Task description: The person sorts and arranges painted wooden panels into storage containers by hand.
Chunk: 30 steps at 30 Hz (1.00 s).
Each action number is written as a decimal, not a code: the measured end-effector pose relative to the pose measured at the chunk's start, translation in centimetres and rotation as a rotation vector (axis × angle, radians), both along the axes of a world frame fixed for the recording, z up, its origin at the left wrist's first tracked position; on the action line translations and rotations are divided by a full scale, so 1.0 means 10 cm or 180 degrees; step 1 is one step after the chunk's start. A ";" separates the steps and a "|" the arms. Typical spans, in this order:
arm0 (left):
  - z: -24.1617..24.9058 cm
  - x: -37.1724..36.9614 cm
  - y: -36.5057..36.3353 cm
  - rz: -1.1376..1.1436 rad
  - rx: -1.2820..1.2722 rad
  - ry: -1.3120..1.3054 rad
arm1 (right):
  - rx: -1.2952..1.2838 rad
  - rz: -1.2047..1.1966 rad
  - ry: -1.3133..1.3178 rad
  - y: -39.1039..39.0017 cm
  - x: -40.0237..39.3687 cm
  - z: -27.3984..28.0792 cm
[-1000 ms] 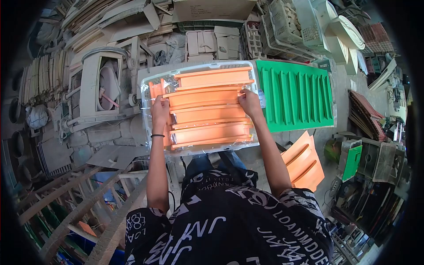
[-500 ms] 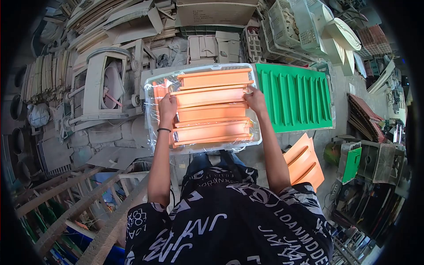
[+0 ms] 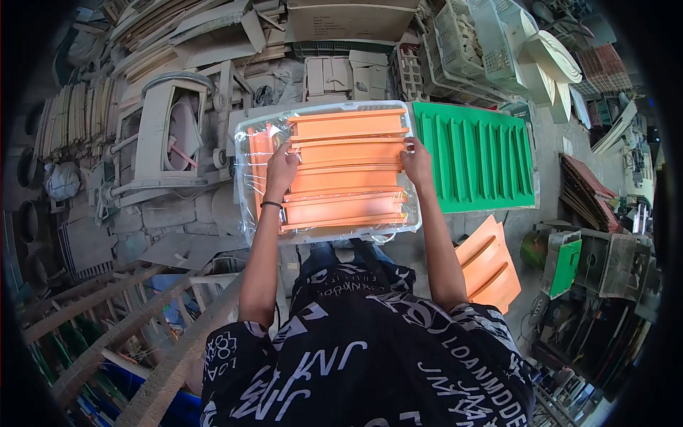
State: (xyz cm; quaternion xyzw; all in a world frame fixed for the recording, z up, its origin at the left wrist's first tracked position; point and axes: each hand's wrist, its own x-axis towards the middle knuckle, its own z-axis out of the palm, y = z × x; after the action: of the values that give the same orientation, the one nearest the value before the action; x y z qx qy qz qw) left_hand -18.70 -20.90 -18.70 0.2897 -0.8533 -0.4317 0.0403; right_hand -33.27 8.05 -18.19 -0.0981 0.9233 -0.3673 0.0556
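Cluttered workshop, dusty plastic scrap behind. Orange slatted panels (image 3: pixel 345 169) in a clear bag (image 3: pixel 245 153) are gripped at their side edges by the left hand (image 3: pixel 279 171) and right hand (image 3: pixel 417 165); the slippery film could let the stack slide out.

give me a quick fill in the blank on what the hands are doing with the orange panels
Both hands rest on a stack of ____ panels wrapped in clear plastic. The left hand and right hand sit on ____ sides of the stack. The ribbed sheet to its right is ____.

Missing words: orange; opposite; green
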 end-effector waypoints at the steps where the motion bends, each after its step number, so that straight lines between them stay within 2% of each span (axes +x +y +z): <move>1: 0.01 0.00 0.02 0.0000 -0.0037 -0.0064 | -0.0061 -0.0073 -0.0011 0.01 -0.01 -0.03; 5: 0.09 0.01 0.02 0.0033 0.0196 -0.0095 | -0.0131 -0.0257 0.0002 0.01 0.00 0.01; 8: -0.09 0.00 -0.05 0.0092 0.0437 0.0012 | -0.0150 -0.0345 -0.0327 -0.01 -0.01 0.12; 10: -0.02 0.00 -0.02 0.0140 0.0496 0.0049 | -0.0249 -0.0398 -0.0613 -0.02 -0.04 0.11; 16: -0.02 0.01 -0.02 0.0185 0.0515 0.0095 | 0.0295 -0.0040 -0.0221 0.08 -0.18 0.04; 21: -0.14 -0.01 -0.03 0.0224 0.0652 0.0221 | 0.0249 0.0090 0.0018 0.11 -0.17 0.03; 23: -0.20 -0.03 -0.06 0.0232 0.0420 0.0231 | 0.0282 0.0097 0.0040 0.11 -0.18 0.04; 26: -0.07 -0.02 -0.01 0.0315 0.0696 0.0237 | 0.0039 0.0011 -0.0278 0.13 -0.22 -0.04; 30: -0.09 -0.05 -0.02 0.0394 0.0464 0.0168 | -0.0068 0.0000 -0.0337 0.13 -0.27 -0.10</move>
State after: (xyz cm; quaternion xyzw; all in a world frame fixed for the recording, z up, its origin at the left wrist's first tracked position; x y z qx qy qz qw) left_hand -19.24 -21.15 -19.58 0.3325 -0.7987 -0.4968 0.0681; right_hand -35.97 9.35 -19.14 -0.0792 0.9151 -0.3817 0.1033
